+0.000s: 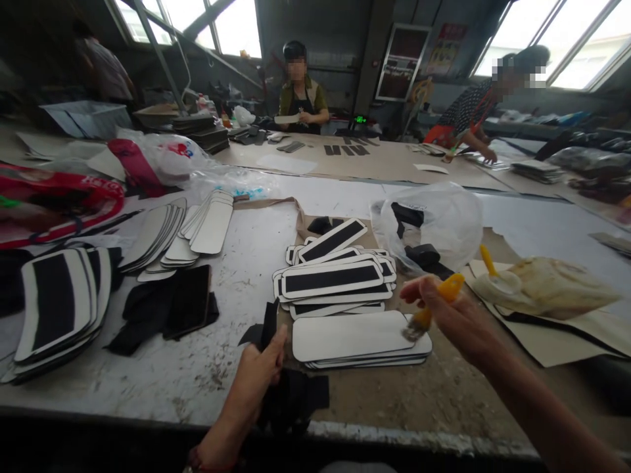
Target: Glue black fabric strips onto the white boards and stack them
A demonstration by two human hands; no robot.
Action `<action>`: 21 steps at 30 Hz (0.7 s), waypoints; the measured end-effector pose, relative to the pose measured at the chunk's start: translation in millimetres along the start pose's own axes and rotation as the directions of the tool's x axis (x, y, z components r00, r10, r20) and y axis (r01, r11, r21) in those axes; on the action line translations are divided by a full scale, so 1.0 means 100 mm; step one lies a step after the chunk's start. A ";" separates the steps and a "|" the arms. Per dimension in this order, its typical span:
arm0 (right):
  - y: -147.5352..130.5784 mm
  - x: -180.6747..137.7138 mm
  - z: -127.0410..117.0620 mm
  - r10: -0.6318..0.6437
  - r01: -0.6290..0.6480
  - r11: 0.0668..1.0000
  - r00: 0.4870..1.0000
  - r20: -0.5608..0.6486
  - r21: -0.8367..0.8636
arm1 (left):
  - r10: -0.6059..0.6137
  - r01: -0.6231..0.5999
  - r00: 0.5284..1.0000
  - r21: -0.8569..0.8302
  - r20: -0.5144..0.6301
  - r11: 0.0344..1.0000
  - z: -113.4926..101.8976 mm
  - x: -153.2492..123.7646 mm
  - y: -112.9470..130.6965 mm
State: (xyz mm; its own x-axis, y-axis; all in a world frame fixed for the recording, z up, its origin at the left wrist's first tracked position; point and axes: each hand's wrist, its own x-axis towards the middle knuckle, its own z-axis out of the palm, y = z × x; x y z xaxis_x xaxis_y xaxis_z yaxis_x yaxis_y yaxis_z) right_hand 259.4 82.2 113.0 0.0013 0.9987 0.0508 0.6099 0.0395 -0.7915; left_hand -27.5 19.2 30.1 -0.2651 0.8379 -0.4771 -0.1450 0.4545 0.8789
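Observation:
My right hand [456,322] is closed round the yellow handle of a paintbrush [424,318]. Its bristles are at the right end of a plain white rounded panel [348,336], the top one of a low stack. To the left of that stack, my left hand [259,368] pinches a black fabric strip [269,322]. More black strips [296,401] lie beneath and beside this hand. Just beyond the white stack is a loose pile of white panels with black centre strips [332,277].
Panel stacks [54,299] and a dark phone [187,302] lie left. A clear plastic bag [453,217] stands behind the pile. At right, a bag of pale paste [557,286] holds a yellow-handled tool [488,259]. Two co-workers [305,98] work across the table; another person is farther back.

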 end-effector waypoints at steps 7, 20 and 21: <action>-0.19 -0.29 0.61 0.099 -0.125 0.888 0.992 0.080 0.443 | 0.008 -0.009 0.997 0.004 0.081 1.000 0.13 -0.08 -0.12; 0.22 -0.33 -0.03 0.288 -0.174 0.728 0.956 -0.065 0.664 | -0.060 0.047 0.991 0.115 0.117 0.992 -0.01 -0.10 -0.41; 0.36 -0.26 -0.31 0.303 -0.117 0.797 0.926 -0.224 0.593 | -0.047 0.030 0.992 0.142 0.118 0.989 0.02 -0.03 -0.43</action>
State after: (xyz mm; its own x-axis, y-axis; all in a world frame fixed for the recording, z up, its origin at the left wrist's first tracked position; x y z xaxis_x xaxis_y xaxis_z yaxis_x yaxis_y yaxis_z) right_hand 305.6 56.5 102.3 0.3633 0.9300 -0.0562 0.0161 -0.0666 -0.9976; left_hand -19.1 -2.1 -6.5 -0.1441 0.8455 -0.5141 -0.0163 0.5174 0.8556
